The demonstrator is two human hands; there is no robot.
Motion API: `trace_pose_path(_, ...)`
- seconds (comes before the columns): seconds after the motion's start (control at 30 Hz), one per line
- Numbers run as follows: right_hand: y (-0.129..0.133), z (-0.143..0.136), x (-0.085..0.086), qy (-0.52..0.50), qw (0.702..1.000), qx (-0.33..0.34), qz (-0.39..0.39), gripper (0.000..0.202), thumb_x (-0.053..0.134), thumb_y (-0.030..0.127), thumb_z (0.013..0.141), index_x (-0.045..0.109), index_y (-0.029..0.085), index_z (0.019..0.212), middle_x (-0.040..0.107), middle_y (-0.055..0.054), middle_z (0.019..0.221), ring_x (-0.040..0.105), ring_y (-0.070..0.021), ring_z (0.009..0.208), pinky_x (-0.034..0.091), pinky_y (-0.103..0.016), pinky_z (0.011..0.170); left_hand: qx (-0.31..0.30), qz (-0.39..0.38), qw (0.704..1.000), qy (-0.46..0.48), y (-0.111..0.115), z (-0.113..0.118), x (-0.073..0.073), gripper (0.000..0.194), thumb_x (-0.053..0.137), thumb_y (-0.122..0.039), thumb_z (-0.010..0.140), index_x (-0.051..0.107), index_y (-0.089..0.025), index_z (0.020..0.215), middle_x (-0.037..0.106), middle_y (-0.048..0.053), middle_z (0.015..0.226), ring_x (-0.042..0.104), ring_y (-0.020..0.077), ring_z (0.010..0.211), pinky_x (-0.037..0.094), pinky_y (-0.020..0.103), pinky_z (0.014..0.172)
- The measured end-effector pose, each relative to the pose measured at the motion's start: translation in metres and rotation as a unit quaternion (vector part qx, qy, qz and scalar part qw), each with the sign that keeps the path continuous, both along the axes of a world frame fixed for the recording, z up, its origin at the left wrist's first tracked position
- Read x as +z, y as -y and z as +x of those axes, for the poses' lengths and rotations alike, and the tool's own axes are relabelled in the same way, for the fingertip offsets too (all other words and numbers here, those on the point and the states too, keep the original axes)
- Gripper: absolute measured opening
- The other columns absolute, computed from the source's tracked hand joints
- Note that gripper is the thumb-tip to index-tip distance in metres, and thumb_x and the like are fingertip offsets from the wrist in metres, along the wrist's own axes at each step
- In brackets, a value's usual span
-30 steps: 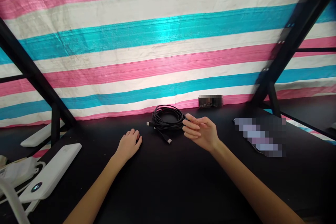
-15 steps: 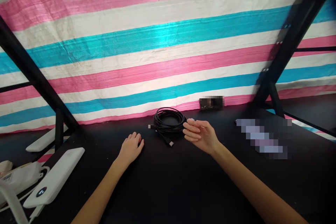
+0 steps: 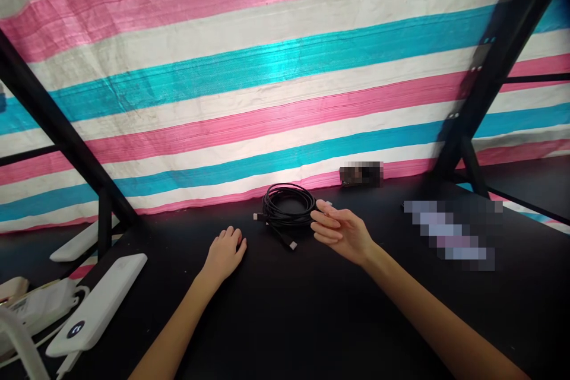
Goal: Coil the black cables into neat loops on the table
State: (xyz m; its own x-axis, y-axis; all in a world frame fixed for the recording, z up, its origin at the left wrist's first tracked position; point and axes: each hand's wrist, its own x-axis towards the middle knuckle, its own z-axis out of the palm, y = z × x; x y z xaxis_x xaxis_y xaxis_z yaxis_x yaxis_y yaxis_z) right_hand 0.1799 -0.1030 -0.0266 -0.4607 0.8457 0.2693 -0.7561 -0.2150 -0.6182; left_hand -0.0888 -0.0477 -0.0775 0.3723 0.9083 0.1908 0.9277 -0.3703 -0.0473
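- Striped sheet (image 3: 267, 6) in pink, white and blue hangs behind a black tabletop (image 3: 276, 314), with slanting black bars (image 3: 66, 136) at both sides
- Black USB cable (image 3: 289, 218) lies in a round coil toward the back of the tabletop, between the two hands; one silver-tipped plug (image 3: 293, 245) points forward and right, and another sticks out at the coil's left
- Left hand (image 3: 226, 252) rests palm down, left of the coil and apart from it, its fingers lightly bent and its thumb slightly spread
- Right hand (image 3: 341, 230) is at the coil's right edge, fingers curved inward; whether its tips pinch anything, or touch the cable, cannot be told
- White power bank (image 3: 104, 297) with a lit round display (image 3: 76, 329) lies at far left, beside a white adapter (image 3: 42, 307)
- Pixelated object (image 3: 449, 234) lies at right
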Motion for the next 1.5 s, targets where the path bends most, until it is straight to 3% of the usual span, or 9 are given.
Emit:
trace_pose_path(0.53, 0.014, -0.012, 0.002, 0.073, 0.992, 0.05, 0.09, 0.013, 0.058, 0.016, 0.071, 0.046, 0.018, 0.071, 0.029, 0.009, 0.054, 0.019, -0.0036, 0.04, 0.017, -0.019, 0.042, 0.002, -0.004, 1.0, -0.009, 0.001, 0.001, 0.001, 0.027, 0.029, -0.031, 0.091, 0.051, -0.018, 0.083, 0.054, 0.007, 0.089, 0.052, 0.0196, 0.082, 0.038, 0.03, 0.071)
trace_pose_path(1.0, 0.01, -0.009, 0.004, 0.072, 0.994, 0.052, 0.069, 0.025, 0.062, 0.022, 0.071, 0.039, 0.017, 0.063, 0.028, 0.008, 0.053, 0.022, -0.0034, 0.04, 0.019, -0.019, 0.041, -0.005, -0.002, 1.0, -0.006, -0.001, -0.001, 0.0, 0.026, 0.029, -0.03, 0.09, 0.051, -0.018, 0.081, 0.054, 0.007, 0.089, 0.052, 0.0201, 0.081, 0.038, 0.032, 0.071)
trace_pose_path(1.2, -0.008, 0.017, 0.004, 0.003, 0.999, -0.042, 0.032, 0.033, 0.062, 0.019, 0.072, 0.032, 0.017, 0.059, 0.026, 0.008, 0.054, 0.022, -0.0025, 0.04, 0.024, -0.016, 0.039, -0.009, 0.003, 0.997, 0.082, 0.004, 0.005, 0.003, 0.017, 0.035, -0.028, 0.087, 0.049, -0.019, 0.083, 0.054, 0.004, 0.084, 0.053, 0.0181, 0.08, 0.04, 0.03, 0.07)
trace_pose_path(1.37, -0.028, 0.049, -0.002, -0.063, 0.979, -0.186, -0.048, 0.035, 0.061, 0.016, 0.072, 0.031, 0.019, 0.056, 0.026, 0.009, 0.049, 0.024, -0.0036, 0.039, 0.025, -0.015, 0.035, -0.079, 0.091, 0.97, 0.21, 0.016, 0.018, 0.006, 0.017, 0.034, -0.024, 0.088, 0.05, -0.019, 0.092, 0.055, 0.005, 0.09, 0.054, 0.0165, 0.085, 0.042, 0.031, 0.077)
trace_pose_path(1.5, -0.038, 0.065, -0.009, -0.067, 0.971, -0.227, -0.043, 0.029, 0.064, 0.02, 0.071, 0.038, 0.019, 0.059, 0.028, 0.01, 0.047, 0.022, -0.0027, 0.036, 0.023, -0.014, 0.032, -0.157, 0.163, 0.959, 0.173, 0.022, 0.038, 0.013, 0.024, 0.036, -0.022, 0.088, 0.053, -0.02, 0.105, 0.056, 0.01, 0.106, 0.051, 0.0214, 0.103, 0.04, 0.038, 0.088)
